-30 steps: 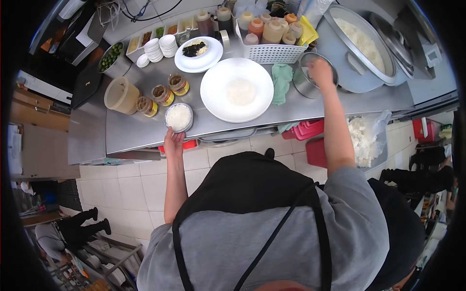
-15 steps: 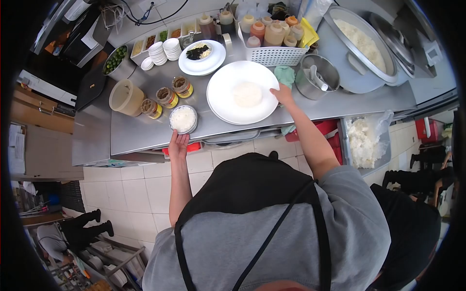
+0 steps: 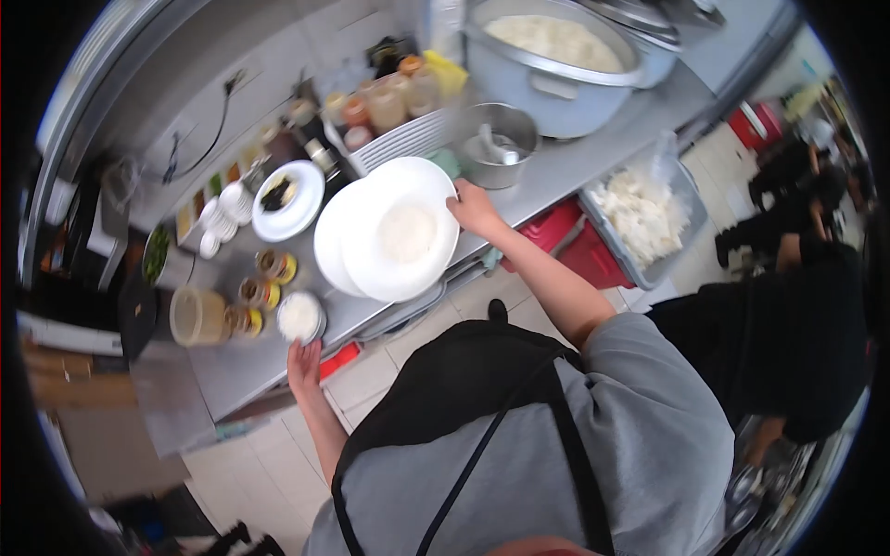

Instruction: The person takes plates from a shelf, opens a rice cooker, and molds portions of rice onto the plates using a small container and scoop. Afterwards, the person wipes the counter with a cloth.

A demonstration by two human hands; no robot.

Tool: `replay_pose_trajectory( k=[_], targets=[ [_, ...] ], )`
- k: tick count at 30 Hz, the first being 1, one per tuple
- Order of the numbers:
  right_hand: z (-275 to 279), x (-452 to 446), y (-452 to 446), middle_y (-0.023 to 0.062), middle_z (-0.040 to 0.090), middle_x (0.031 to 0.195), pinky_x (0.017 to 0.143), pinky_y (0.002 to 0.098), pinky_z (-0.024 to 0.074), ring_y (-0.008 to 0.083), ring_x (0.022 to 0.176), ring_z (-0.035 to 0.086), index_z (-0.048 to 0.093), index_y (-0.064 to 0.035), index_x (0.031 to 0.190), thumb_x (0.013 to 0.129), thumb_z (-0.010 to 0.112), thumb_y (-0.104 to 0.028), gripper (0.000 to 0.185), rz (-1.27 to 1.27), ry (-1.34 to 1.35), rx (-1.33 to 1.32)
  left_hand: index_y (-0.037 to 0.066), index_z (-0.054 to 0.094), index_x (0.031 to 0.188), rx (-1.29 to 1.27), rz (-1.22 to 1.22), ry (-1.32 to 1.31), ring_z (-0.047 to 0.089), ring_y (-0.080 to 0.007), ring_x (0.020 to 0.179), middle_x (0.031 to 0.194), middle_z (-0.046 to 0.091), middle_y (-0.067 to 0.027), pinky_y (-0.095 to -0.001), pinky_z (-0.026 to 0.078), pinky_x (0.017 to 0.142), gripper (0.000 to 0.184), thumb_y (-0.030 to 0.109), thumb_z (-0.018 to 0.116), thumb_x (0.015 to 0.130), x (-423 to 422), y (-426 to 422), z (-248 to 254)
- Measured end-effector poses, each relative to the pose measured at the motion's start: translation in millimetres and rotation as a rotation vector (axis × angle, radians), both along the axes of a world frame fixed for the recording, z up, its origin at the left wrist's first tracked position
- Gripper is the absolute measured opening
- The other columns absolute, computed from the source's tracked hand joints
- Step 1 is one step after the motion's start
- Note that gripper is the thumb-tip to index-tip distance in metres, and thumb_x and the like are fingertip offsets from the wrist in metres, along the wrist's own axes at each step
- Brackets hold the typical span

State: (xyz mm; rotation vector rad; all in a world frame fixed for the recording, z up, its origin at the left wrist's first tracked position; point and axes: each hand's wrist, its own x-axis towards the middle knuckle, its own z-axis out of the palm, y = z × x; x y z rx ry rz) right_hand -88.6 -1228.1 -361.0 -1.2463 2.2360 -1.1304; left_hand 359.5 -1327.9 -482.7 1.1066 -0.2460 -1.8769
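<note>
My right hand (image 3: 476, 208) pinches a wide round white plate (image 3: 406, 182). My half-open left hand (image 3: 304, 364) touches a small round rice-filled bowl (image 3: 321, 323).

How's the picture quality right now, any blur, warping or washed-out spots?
Head view: blur softens the sauce bottles and leaves the jars' labels unreadable; head view: fisheye-like warping bows the scene toward dark, rounded borders; head view: the rice mound looks pale, with little contrast against the white plate.

Lower plate (image 3: 330, 239) partly hidden under upper plate (image 3: 365, 252); jar labels (image 3: 272, 295) too blurred to read.
</note>
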Motion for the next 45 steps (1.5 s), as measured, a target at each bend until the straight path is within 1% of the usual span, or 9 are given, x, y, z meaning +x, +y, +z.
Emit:
replay_pose_trajectory(
  k=[3,5,18,20,24,35,38,40,45],
  targets=[
    [27,-32,55,0.0244,0.057,0.086,0.072,0.0398,0.0423,0.0357,0.080,0.055,0.052,0.0046,0.096,0.075,0.047,-0.015,0.030,-0.022,-0.070,-0.075,-0.003,0.048,0.097,0.003,0.013,0.007,0.050,-0.0261,0.097,0.099,0.052,-0.0135,-0.0414,0.041,0.089,0.031,0.011,0.062,0.073,11,-7,-12],
    [61,-60,108,0.0120,0.060,0.080,0.064,0.0285,0.0447,0.0174,0.069,0.057,0.053,0.0056,0.097,0.077,0.050,-0.014,0.028,-0.122,-0.313,-0.153,-0.003,0.049,0.096,0.046,0.013,-0.020,0.051,-0.0255,0.094,0.096,0.054,-0.0124,-0.0404,0.042,0.087,0.031,0.012,0.062,0.072,17,-13,-18],
    [38,-304,316,0.0122,0.057,0.079,0.046,0.0278,0.0483,0.0183,0.057,0.058,0.048,0.0074,0.096,0.072,0.048,-0.011,0.030,-0.989,-0.269,-0.404,-0.004,0.050,0.095,-0.412,0.108,-0.348,0.052,-0.0244,0.092,0.098,0.053,-0.0126,-0.0395,0.045,0.084,0.037,0.015,0.067,0.068,11,-9,-15],
    [9,-358,310,0.0145,0.057,0.079,0.043,0.0285,0.0488,0.0198,0.055,0.058,0.046,0.0084,0.096,0.071,0.048,-0.010,0.031,-1.076,-0.200,-0.403,-0.005,0.048,0.096,-0.007,0.347,-0.054,0.052,-0.0234,0.090,0.097,0.051,-0.0115,-0.0389,0.045,0.085,0.041,0.015,0.067,0.066,7,-20,3],
    [-34,-455,282,0.0196,0.056,0.079,0.040,0.0295,0.0498,0.0230,0.052,0.059,0.042,0.0110,0.098,0.069,0.048,-0.006,0.034,-1.222,-0.140,-0.365,-0.006,0.045,0.101,-0.110,0.442,-0.106,0.051,-0.0232,0.094,0.098,0.051,-0.0115,-0.0351,0.044,0.086,0.045,0.015,0.066,0.067,-76,21,76],
    [-135,-564,202,0.0170,0.054,0.097,0.048,0.0356,0.0536,0.0282,0.071,0.059,0.047,0.0043,0.106,0.069,0.041,0.002,0.038,-1.102,-0.443,-0.734,0.001,0.048,0.102,-0.099,0.147,-0.257,0.045,-0.0261,0.104,0.108,0.049,-0.0116,-0.0411,0.039,0.089,0.037,0.016,0.063,0.073,-201,56,107],
    [-211,-627,218,0.0181,0.057,0.091,0.061,0.0393,0.0527,0.0301,0.072,0.059,0.047,0.0056,0.103,0.083,0.044,-0.016,0.030,-0.932,-0.457,-0.534,0.007,0.052,0.094,-0.131,0.023,-0.228,0.049,-0.0217,0.096,0.100,0.055,-0.0068,-0.0401,0.039,0.087,0.024,0.016,0.061,0.074,-215,51,101],
    [-168,-593,223,0.0175,0.051,0.100,0.063,0.0392,0.0513,0.0308,0.082,0.058,0.040,0.0036,0.108,0.086,0.041,-0.025,0.036,-0.843,-0.821,-0.597,0.009,0.053,0.094,-0.171,-0.060,-0.200,0.050,-0.0185,0.096,0.100,0.056,-0.0048,-0.0377,0.040,0.086,0.020,0.017,0.059,0.076,-226,41,104],
    [-124,-577,258,0.0155,0.054,0.088,0.055,0.0325,0.0485,0.0258,0.072,0.057,0.035,0.0012,0.114,0.079,0.055,-0.023,0.047,-1.280,0.051,-0.412,0.003,0.051,0.096,-0.221,-0.206,-0.757,0.053,-0.0178,0.089,0.094,0.056,-0.0066,-0.0327,0.043,0.078,0.040,0.026,0.066,0.066,-258,5,117]
  ],
)
